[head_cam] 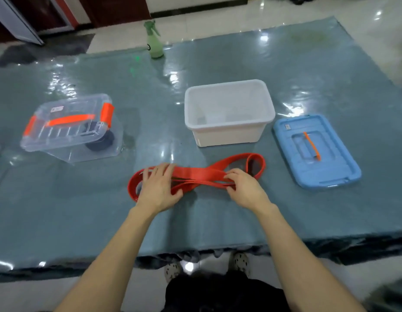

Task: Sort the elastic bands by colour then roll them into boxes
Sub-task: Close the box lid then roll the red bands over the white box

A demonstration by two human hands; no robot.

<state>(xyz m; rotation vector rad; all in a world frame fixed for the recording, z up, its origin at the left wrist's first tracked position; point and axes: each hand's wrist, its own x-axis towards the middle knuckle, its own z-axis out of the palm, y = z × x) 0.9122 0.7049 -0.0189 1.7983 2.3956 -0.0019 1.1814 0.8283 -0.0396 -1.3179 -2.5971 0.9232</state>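
Note:
Several red elastic bands [202, 174] lie in a stretched bundle on the grey-blue table, looping at both ends. My left hand [159, 188] presses flat on the left part of the bundle, thumb hooked under it. My right hand [243, 185] pinches the bands near the middle right, while a loop [256, 163] curls free beyond it. An open white box [229, 129] stands just behind the bands and looks empty. A closed clear box [67, 127] with orange clasps sits at the left, with a dark roll [101, 140] showing through it.
A blue lid [315, 152] with an orange handle lies to the right of the white box. A green spray bottle [154, 40] stands at the table's far edge. The table's near edge [195, 251] is close to my body, with my feet visible below.

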